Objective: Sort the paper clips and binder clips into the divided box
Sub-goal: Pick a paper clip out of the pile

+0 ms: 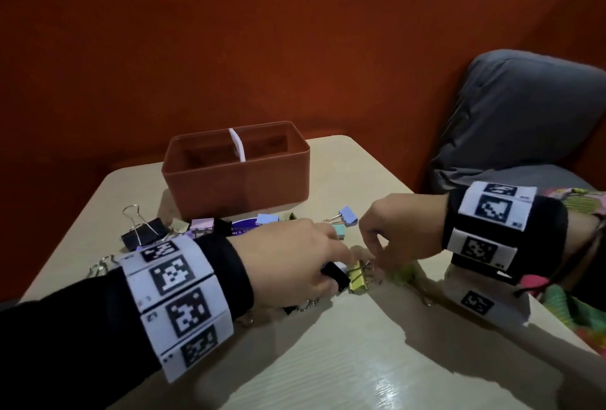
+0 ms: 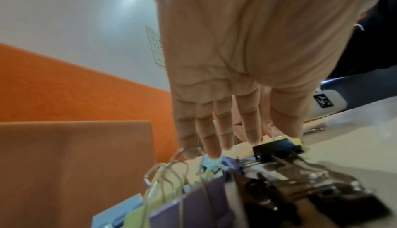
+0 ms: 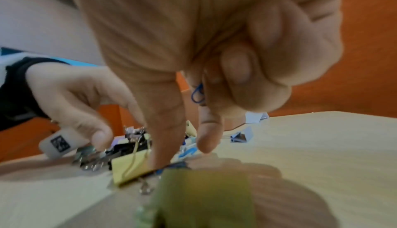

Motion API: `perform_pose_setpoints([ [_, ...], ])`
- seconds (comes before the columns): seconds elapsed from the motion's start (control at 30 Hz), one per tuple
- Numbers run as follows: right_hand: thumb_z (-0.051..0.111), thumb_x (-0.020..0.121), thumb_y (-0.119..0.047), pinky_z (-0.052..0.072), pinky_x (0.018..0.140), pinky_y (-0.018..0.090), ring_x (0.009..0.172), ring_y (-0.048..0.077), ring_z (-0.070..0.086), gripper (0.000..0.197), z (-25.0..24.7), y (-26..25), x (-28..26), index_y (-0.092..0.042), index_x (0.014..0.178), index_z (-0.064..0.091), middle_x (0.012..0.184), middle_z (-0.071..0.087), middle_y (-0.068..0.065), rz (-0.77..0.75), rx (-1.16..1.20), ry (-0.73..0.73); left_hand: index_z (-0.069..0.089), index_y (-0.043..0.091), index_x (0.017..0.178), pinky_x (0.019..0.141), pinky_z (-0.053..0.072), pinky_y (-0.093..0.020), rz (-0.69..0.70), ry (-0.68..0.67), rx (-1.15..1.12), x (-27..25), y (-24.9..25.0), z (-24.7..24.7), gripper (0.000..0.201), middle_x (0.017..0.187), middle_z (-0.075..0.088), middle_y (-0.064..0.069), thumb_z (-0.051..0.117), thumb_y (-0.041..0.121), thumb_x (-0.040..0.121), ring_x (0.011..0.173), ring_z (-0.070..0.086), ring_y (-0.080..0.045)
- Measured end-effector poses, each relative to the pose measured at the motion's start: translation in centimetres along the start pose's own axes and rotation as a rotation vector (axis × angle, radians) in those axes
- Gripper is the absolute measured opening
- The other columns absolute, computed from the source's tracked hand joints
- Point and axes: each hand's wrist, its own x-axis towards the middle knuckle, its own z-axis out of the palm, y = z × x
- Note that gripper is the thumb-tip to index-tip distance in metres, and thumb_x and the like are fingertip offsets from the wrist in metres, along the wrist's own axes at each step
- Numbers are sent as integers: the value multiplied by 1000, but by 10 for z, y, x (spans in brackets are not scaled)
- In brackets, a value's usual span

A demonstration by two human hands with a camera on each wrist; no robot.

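The brown divided box (image 1: pixel 236 176) stands at the table's far side with a white divider (image 1: pixel 237 144) across it. In front of it lies a scatter of binder clips. My left hand (image 1: pixel 328 265) reaches over them with straight fingers (image 2: pixel 251 126), its tips at a black binder clip (image 1: pixel 335 274) (image 2: pixel 277 150). My right hand (image 1: pixel 370 245) (image 3: pixel 182 152) points thumb and forefinger down beside a yellow binder clip (image 1: pixel 357 278) (image 3: pixel 131 167). A blue paper clip (image 3: pixel 197 94) is tucked in its curled fingers. More blue paper clips (image 3: pixel 189 153) lie under its fingertips.
A large black binder clip (image 1: pixel 144 232), a pink one (image 1: pixel 201 226) and blue ones (image 1: pixel 347 214) lie near the box. A white tagged block (image 1: pixel 488 301) sits at the table's right edge. A grey cushion (image 1: pixel 524 121) is beyond it, with an orange wall behind.
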Motion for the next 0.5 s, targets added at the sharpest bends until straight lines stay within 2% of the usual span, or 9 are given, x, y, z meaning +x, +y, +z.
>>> perform_pose_setpoints([
  [0.1, 70, 80, -31, 36, 55, 22, 78, 16, 49, 25, 0, -2, 4, -15, 98, 70, 84, 57, -2, -4, -34, -21, 53, 39, 129, 86, 49, -39, 9, -38, 11, -1, 2, -1, 39, 119, 51, 6, 55, 32, 90, 107, 50, -17],
  [0.17, 72, 78, -27, 33, 54, 18, 76, 15, 48, 24, 0, -3, 9, -14, 98, 71, 85, 58, -2, -23, -15, -29, 55, 39, 124, 84, 49, -38, 3, -40, -9, -3, 3, -2, 38, 113, 50, 7, 58, 29, 88, 103, 52, -15],
  [0.3, 68, 77, -19, 32, 51, 22, 72, 16, 44, 24, 1, -7, 15, -7, 97, 71, 84, 58, 9, -56, 4, -53, 63, 32, 110, 84, 49, -34, 4, -51, -11, -5, 4, -2, 25, 108, 51, 11, 61, 29, 86, 97, 53, -10],
  [0.43, 65, 78, -18, 35, 56, 25, 69, 18, 42, 23, 6, -6, 14, -2, 95, 67, 79, 55, 11, -109, 58, -101, 63, 31, 103, 84, 48, -30, 13, -62, 10, -11, 6, -5, 18, 105, 49, 13, 61, 37, 86, 93, 51, -6],
  [0.5, 64, 80, -20, 42, 64, 30, 71, 19, 46, 20, 7, -5, 13, -6, 95, 65, 79, 57, 6, -117, 97, -118, 59, 32, 108, 85, 48, -30, 47, -6, -16, -12, 8, -6, 24, 110, 48, 14, 62, 41, 85, 96, 51, -6],
])
